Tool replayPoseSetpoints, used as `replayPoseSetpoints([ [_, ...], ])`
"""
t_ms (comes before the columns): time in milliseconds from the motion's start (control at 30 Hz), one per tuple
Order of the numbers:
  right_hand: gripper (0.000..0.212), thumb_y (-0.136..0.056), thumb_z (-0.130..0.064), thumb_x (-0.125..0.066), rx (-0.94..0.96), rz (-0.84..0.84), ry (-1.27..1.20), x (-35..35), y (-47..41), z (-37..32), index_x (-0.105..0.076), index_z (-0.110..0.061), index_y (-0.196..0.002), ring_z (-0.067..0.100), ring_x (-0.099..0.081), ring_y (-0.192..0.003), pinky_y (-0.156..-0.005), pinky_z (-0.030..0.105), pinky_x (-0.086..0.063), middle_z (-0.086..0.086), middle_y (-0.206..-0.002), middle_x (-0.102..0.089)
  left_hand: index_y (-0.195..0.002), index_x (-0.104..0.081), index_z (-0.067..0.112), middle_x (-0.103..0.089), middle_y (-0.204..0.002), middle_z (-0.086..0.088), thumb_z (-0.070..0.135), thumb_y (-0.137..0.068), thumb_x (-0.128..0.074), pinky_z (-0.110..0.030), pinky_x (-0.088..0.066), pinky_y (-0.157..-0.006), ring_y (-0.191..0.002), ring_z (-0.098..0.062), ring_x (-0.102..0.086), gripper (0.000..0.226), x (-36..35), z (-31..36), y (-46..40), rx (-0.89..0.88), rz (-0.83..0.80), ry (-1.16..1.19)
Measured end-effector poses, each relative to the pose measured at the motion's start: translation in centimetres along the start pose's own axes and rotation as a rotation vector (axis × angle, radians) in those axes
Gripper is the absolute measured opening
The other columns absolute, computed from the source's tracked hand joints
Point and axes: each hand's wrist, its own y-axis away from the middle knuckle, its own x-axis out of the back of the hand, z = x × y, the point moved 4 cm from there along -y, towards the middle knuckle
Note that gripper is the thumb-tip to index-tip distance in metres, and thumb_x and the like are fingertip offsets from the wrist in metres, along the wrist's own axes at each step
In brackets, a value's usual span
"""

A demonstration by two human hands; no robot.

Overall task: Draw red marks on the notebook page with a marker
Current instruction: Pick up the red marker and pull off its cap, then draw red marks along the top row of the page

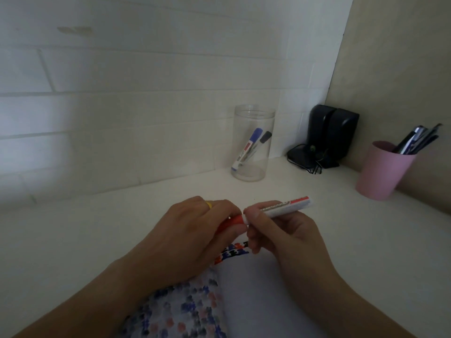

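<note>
With the red marker [275,208] held level above the near notebook page [256,301], right hand [280,230] fingers wrapped round its barrel and left hand [195,230] fingers pinching the red cap [230,223], a straight, untwisted leftward pull seems best.

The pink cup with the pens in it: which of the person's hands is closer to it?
Right. The right hand, holding the red marker's barrel, sits below and left of the pink cup, well apart from it. The left hand, gripping the marker's cap, is farther left still.
</note>
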Motion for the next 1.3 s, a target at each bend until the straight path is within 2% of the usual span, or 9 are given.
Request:
replayPoseSetpoints([
  [333, 0.033, -0.083, -0.022, -0.074, 0.059, -0.046, 0.028, -0.6, 0.2, -0.6, -0.068, 0.01, -0.082, 0.015, -0.049, -0.045, -0.043, 0.021, -0.044, 0.007, -0.054, -0.057, -0.082, -0.039, 0.027, -0.047, -0.067, 0.005, 0.026, -0.109, -0.029, -0.018, -0.024, -0.061, -0.051, -0.019, -0.046, 0.029, 0.1, 1.0, -0.2, -0.04, -0.13, 0.051],
  [467, 0.027, -0.095, -0.011, -0.066, 0.125, 0.27, 0.006, 4.8, -1.4, -2.9, -0.077, -0.009, -0.07, 0.013, -0.045, -0.054, -0.052, 0.022, -0.038, 0.005, -0.06, -0.055, -0.079, -0.019, 0.039, -0.026, -0.061, 0.016, 0.015, -0.106, -0.037, -0.009, -0.023, -0.051, -0.049, -0.002, -0.03, 0.04, 1.7, -1.1, 0.2, 0.081, 0.029, 0.153],
  [567, 0.028, -0.096, -0.015, -0.065, 0.197, 0.356, 0.054, 7.5, -1.2, -4.5, -0.078, -0.018, -0.071, 0.014, -0.05, -0.059, -0.061, 0.032, -0.04, -0.001, -0.061, -0.062, -0.074, -0.025, 0.036, -0.028, -0.056, 0.01, 0.026, -0.107, -0.028, -0.016, -0.025, -0.053, -0.051, -0.013, -0.034, 0.035, 2.4, -2.2, 0.4, 0.154, 0.15, 0.167],
  [667, 0.013, -0.095, -0.015, -0.066, 0.193, 0.286, 0.197, 5.6, -0.4, -3.3, -0.075, -0.012, -0.086, 0.011, -0.057, -0.053, -0.054, 0.028, -0.05, 0.001, -0.06, -0.067, -0.075, -0.03, 0.029, -0.034, -0.061, 0.011, 0.032, -0.106, -0.026, -0.021, -0.027, -0.058, -0.059, -0.019, -0.041, 0.032, 1.3, -2.1, 0.5, 0.135, 0.093, 0.091],
  [800, 0.011, -0.094, -0.012, -0.066, 0.218, 0.263, 0.182, 5.1, -0.6, -3.7, -0.073, -0.006, -0.089, 0.015, -0.062, -0.055, -0.053, 0.028, -0.053, 0.006, -0.064, -0.071, -0.09, -0.062, 0.02, -0.064, -0.084, 0.003, 0.049, -0.101, -0.041, -0.03, -0.048, -0.069, -0.079, -0.017, -0.061, 0.037, 0.6, -2.6, 0.9, 0.203, -0.046, 0.3],
  [933, 0.014, -0.094, -0.001, -0.063, 0.249, 0.261, 0.141, 6.4, -1.1, -5.3, -0.073, -0.009, -0.089, 0.018, -0.062, -0.061, -0.058, 0.03, -0.051, 0.005, -0.068, -0.07, -0.114, -0.064, 0.036, -0.065, -0.105, 0.021, 0.036, -0.102, -0.058, -0.022, -0.051, -0.08, -0.096, -0.005, -0.064, 0.014, -0.8, -2.6, 1.0, 0.178, -0.286, 0.39],
  [1033, 0.021, -0.092, 0.006, -0.062, 0.264, 0.217, 0.188, 5.9, -1.3, -6.9, -0.074, -0.01, -0.084, 0.017, -0.057, -0.059, -0.057, 0.028, -0.049, 0.003, -0.065, -0.067, -0.107, -0.06, 0.038, -0.071, -0.12, 0.018, 0.017, -0.101, -0.06, -0.036, -0.056, -0.092, -0.109, -0.004, -0.067, 0.022, -1.2, -3.2, 1.2, 0.181, -0.327, 0.437],
  [1167, 0.011, -0.091, -0.006, -0.067, 0.043, 0.158, 0.352, 3.6, -1.7, -6.0, -0.076, -0.003, -0.085, 0.012, -0.046, -0.052, -0.052, 0.028, -0.039, 0.001, -0.057, -0.058, -0.1, -0.055, 0.035, -0.073, -0.125, 0.017, 0.02, -0.096, -0.057, -0.039, -0.056, -0.095, -0.112, -0.003, -0.068, 0.015, -1.5, -3.4, 1.3, 0.172, -0.351, 0.429],
  [1300, 0.026, -0.093, -0.017, -0.069, -0.173, 0.065, 0.396, 2.2, -1.2, -2.7, -0.072, 0.009, -0.089, 0.014, -0.044, -0.046, -0.046, 0.026, -0.037, 0.009, -0.059, -0.055, -0.108, -0.061, 0.022, -0.073, -0.123, 0.019, 0.02, -0.096, -0.06, -0.037, -0.057, -0.092, -0.11, -0.003, -0.068, 0.012, -1.5, -3.6, 1.4, 0.174, -0.331, 0.416],
])
